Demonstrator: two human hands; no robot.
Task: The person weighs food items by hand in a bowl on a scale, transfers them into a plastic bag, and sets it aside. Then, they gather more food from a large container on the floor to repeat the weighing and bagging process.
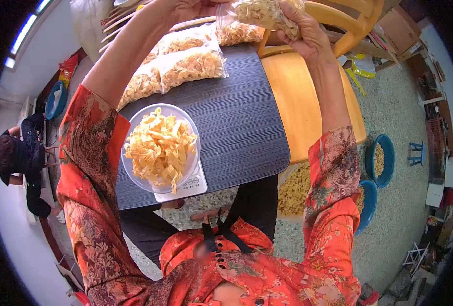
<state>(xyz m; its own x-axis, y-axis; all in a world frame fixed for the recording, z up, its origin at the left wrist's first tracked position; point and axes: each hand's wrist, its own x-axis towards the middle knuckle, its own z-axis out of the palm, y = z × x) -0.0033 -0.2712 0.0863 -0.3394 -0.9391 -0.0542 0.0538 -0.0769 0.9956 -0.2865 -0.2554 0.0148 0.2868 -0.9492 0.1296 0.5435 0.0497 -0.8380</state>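
Observation:
At the top edge, my right hand is closed around one end of a clear plastic bag filled with pale yellow dried strips. My left hand is at the bag's other end with its fingers bent onto the edge; the frame cuts off part of it. Below, on the dark table, a round clear dish heaped with yellow dried strips rests on a white kitchen scale. Several filled bags lie flat beyond the dish.
A dark wood-grain table stands before me, with a wooden chair against its right side. Blue basins with yellow pieces and a heap of strips are on the floor at right. Another person sits far left.

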